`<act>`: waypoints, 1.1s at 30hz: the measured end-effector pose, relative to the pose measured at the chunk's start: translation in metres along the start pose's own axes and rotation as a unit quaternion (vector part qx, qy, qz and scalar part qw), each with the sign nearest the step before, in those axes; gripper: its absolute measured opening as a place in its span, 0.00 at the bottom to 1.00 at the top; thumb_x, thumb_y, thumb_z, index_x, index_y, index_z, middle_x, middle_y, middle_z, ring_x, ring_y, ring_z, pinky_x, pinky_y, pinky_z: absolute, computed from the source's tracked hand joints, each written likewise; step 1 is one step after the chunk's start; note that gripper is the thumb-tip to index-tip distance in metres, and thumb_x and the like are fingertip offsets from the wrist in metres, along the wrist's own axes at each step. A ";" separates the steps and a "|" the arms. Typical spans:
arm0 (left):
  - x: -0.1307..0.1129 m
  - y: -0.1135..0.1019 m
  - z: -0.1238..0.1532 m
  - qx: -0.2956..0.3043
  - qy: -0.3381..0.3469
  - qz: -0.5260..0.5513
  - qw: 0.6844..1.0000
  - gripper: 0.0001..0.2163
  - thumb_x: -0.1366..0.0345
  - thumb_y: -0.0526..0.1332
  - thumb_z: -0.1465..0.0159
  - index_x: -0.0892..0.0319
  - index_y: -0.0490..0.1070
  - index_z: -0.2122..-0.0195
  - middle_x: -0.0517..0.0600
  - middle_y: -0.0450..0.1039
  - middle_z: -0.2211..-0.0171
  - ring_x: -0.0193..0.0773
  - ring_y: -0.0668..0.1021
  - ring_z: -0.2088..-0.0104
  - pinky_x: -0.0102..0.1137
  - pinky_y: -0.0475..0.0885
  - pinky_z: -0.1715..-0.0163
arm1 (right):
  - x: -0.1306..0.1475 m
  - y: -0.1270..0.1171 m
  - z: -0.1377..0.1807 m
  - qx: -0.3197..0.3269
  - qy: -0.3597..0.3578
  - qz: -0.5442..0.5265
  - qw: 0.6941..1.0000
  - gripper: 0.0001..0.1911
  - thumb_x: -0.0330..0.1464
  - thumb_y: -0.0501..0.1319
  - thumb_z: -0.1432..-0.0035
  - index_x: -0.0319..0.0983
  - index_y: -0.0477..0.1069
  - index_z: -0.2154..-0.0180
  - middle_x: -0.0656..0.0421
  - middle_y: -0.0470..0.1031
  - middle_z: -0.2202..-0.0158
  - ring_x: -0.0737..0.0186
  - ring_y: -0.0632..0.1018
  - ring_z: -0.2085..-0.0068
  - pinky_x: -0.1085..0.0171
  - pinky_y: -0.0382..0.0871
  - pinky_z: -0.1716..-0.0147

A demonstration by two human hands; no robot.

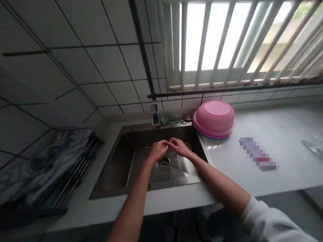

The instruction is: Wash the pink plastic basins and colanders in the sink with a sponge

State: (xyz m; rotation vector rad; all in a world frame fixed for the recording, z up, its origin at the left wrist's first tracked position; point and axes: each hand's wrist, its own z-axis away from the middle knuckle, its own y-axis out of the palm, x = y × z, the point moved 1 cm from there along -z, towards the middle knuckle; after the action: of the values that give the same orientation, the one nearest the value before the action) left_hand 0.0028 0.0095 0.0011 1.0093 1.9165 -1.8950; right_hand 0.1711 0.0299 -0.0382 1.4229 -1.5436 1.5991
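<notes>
Both of my hands hang over a steel sink, above and a little behind its round drain. The fingers of my left hand are curled into a pinch, with the tips meeting those of my right hand. My right hand is pinched in the same way. Anything held between the fingertips is too small or too hidden to make out. Behind the hands, a faucet stands at the sink's back edge. A green cloth lies beside it.
Pink basins sit upside down at the sink's right rear corner. A blurred purple item lies on the white counter, with a clear object farther right. On the left is a rack with grey patterned cloth. A barred window is behind.
</notes>
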 end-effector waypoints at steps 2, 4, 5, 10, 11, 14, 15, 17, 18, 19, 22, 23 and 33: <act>-0.002 0.000 0.001 0.002 -0.004 0.000 1.000 0.10 0.63 0.59 0.36 0.57 0.79 0.62 0.48 0.77 0.73 0.36 0.75 0.72 0.27 0.62 0.70 | 0.002 -0.002 0.003 0.001 -0.001 0.000 1.000 0.25 0.53 0.57 0.36 0.38 0.72 0.68 0.63 0.72 0.73 0.67 0.68 0.71 0.68 0.56 0.71; -0.003 0.001 0.001 0.001 -0.007 -0.003 1.000 0.09 0.63 0.59 0.37 0.57 0.79 0.63 0.48 0.76 0.74 0.35 0.75 0.73 0.27 0.61 0.71 | 0.004 -0.003 0.005 0.002 -0.001 0.000 1.000 0.25 0.53 0.57 0.36 0.38 0.72 0.69 0.62 0.72 0.73 0.67 0.68 0.71 0.68 0.56 0.71; -0.004 0.001 0.002 0.000 -0.008 -0.006 1.000 0.09 0.63 0.59 0.37 0.57 0.79 0.64 0.47 0.75 0.75 0.35 0.74 0.74 0.27 0.61 0.71 | 0.005 -0.003 0.006 0.002 0.000 0.001 1.000 0.25 0.53 0.57 0.36 0.38 0.72 0.69 0.62 0.72 0.73 0.67 0.68 0.72 0.68 0.55 0.71; -0.003 0.001 0.002 -0.008 0.001 -0.019 1.000 0.09 0.63 0.59 0.37 0.57 0.79 0.64 0.45 0.72 0.77 0.34 0.73 0.75 0.27 0.59 0.72 | 0.008 -0.003 0.007 0.001 0.003 -0.003 1.000 0.25 0.53 0.57 0.37 0.38 0.71 0.70 0.62 0.71 0.74 0.67 0.66 0.73 0.68 0.54 0.72; -0.002 0.001 0.002 -0.007 0.003 -0.019 1.000 0.09 0.63 0.59 0.37 0.57 0.79 0.63 0.45 0.72 0.77 0.34 0.73 0.75 0.27 0.59 0.72 | 0.008 -0.003 0.007 0.000 0.004 -0.006 1.000 0.25 0.53 0.57 0.37 0.37 0.71 0.71 0.63 0.70 0.75 0.67 0.66 0.73 0.68 0.54 0.72; -0.001 0.001 0.002 -0.002 0.006 -0.013 1.000 0.10 0.61 0.60 0.38 0.57 0.80 0.63 0.45 0.72 0.77 0.34 0.73 0.75 0.27 0.59 0.72 | 0.007 -0.003 0.006 -0.005 0.008 -0.013 1.000 0.25 0.53 0.58 0.38 0.37 0.70 0.71 0.63 0.70 0.74 0.68 0.66 0.73 0.68 0.54 0.73; 0.000 0.001 0.002 -0.001 0.007 -0.011 1.000 0.10 0.61 0.60 0.38 0.57 0.80 0.62 0.45 0.72 0.77 0.34 0.72 0.75 0.28 0.59 0.72 | 0.007 -0.003 0.006 -0.006 0.009 -0.014 1.000 0.25 0.53 0.58 0.38 0.37 0.70 0.71 0.63 0.70 0.74 0.68 0.66 0.73 0.68 0.54 0.73; 0.000 0.001 0.002 -0.002 0.007 -0.013 1.000 0.10 0.60 0.60 0.38 0.57 0.80 0.63 0.45 0.71 0.78 0.34 0.72 0.75 0.28 0.59 0.73 | 0.007 -0.003 0.007 -0.005 0.009 -0.013 1.000 0.25 0.53 0.58 0.38 0.37 0.70 0.70 0.63 0.70 0.74 0.68 0.66 0.73 0.68 0.54 0.72; 0.000 0.001 0.002 -0.003 0.006 -0.015 1.000 0.10 0.60 0.60 0.38 0.57 0.80 0.63 0.45 0.70 0.78 0.34 0.72 0.75 0.28 0.59 0.73 | 0.007 -0.004 0.007 -0.004 0.008 -0.012 1.000 0.25 0.53 0.58 0.38 0.37 0.71 0.70 0.63 0.70 0.74 0.67 0.66 0.72 0.68 0.54 0.72; 0.000 0.001 0.002 -0.004 0.005 -0.017 1.000 0.10 0.60 0.60 0.38 0.57 0.80 0.63 0.45 0.69 0.79 0.34 0.72 0.76 0.28 0.58 0.73 | 0.008 -0.004 0.007 -0.002 0.007 -0.010 1.000 0.25 0.53 0.58 0.38 0.37 0.71 0.70 0.63 0.70 0.74 0.67 0.66 0.72 0.68 0.54 0.73; 0.002 0.002 0.001 -0.009 0.008 -0.021 1.000 0.10 0.61 0.60 0.38 0.57 0.80 0.64 0.44 0.68 0.80 0.34 0.70 0.77 0.28 0.57 0.74 | 0.008 -0.006 0.007 0.006 0.005 -0.006 1.000 0.24 0.52 0.58 0.37 0.37 0.71 0.70 0.63 0.70 0.74 0.68 0.66 0.73 0.68 0.54 0.73; 0.002 0.002 0.001 -0.009 0.008 -0.021 1.000 0.10 0.62 0.60 0.38 0.57 0.80 0.63 0.44 0.67 0.80 0.34 0.70 0.77 0.28 0.57 0.74 | 0.008 -0.007 0.007 0.007 0.004 -0.004 1.000 0.24 0.51 0.58 0.37 0.37 0.72 0.70 0.63 0.70 0.74 0.68 0.66 0.73 0.69 0.54 0.73; 0.004 0.002 0.000 -0.006 0.011 0.005 1.000 0.13 0.56 0.60 0.37 0.57 0.81 0.62 0.46 0.71 0.78 0.35 0.71 0.76 0.28 0.59 0.73 | 0.019 -0.017 0.015 0.016 -0.012 0.054 0.998 0.17 0.44 0.58 0.35 0.38 0.76 0.62 0.59 0.78 0.69 0.65 0.74 0.69 0.69 0.60 0.70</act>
State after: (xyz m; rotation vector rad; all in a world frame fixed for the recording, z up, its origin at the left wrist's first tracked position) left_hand 0.0008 0.0107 -0.0026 1.0386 1.9294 -1.8736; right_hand 0.1849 0.0138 -0.0169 1.4009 -1.6416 1.6822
